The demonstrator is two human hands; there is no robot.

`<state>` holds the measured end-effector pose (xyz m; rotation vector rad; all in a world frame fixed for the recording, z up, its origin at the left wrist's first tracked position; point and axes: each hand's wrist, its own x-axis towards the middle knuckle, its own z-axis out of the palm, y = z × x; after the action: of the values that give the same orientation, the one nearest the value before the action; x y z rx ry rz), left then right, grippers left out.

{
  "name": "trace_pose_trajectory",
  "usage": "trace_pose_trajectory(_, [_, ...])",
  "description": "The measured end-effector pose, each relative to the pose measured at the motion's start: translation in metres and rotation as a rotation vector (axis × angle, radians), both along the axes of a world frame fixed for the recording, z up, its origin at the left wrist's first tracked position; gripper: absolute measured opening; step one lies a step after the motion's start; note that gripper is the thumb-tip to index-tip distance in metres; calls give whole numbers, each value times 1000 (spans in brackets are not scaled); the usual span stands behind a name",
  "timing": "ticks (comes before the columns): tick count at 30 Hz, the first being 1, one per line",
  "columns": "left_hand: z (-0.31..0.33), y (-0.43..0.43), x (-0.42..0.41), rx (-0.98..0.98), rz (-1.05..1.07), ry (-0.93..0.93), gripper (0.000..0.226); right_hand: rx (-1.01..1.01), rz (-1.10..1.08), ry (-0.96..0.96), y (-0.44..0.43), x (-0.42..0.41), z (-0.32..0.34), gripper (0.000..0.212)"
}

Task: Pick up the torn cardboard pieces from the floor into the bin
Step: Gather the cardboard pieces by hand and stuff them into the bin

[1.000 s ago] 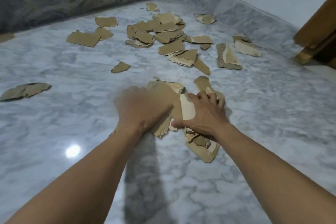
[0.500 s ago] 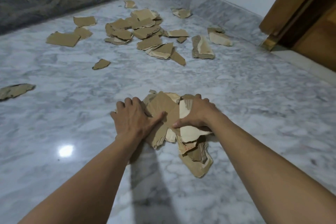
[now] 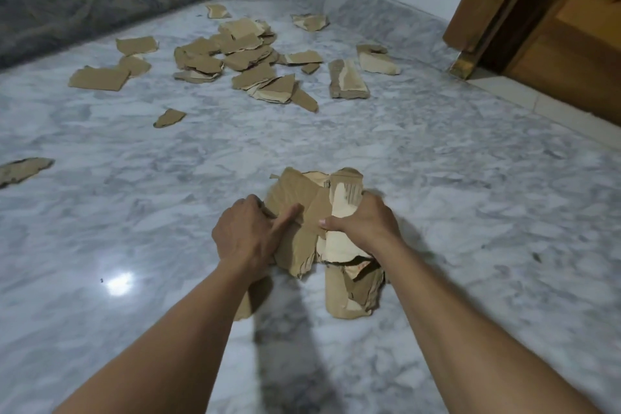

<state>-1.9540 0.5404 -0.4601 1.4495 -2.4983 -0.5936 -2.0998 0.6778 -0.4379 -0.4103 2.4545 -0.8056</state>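
at the near middle of the marble floor (image 3: 470, 212), a bundle (image 3: 302, 198) of torn cardboard pieces sits between both hands. left hand (image 3: 248, 235) grips its left side, fingers curled round the edge and thumb laid across the brown top sheet. right hand (image 3: 363, 225) grips the right side, thumb pinching a pale torn sheet, fingers wrapped behind and hidden. ragged pieces hang out of the bundle's near end; whether they touch the floor i cannot tell. far beyond, a loose pile (image 3: 235, 54) of pieces lies spread over the floor, well apart from the hands, with single pieces to its left and right. one small scrap (image 3: 169, 118) lies alone nearer than the pile, and a long strip (image 3: 23, 170) lies at the left edge. a wooden door frame (image 3: 487, 10) stands far right. a light glare (image 3: 119, 282) shines on the floor, near left.
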Motion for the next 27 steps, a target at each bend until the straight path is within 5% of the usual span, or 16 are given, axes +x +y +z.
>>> trace_pose_trajectory(4, [9,-2,-3,146,-101,94,70,-200,-92,-114,28,3,-5,46])
trace_pose_trajectory(10, [46,31,-33,338,-282,264,62,-401,-300,-85,90,2,21,43])
trace_pose_trajectory(27, [302,272,-174,536,-986,365,59,-565,-858,167,363,2,289,48])
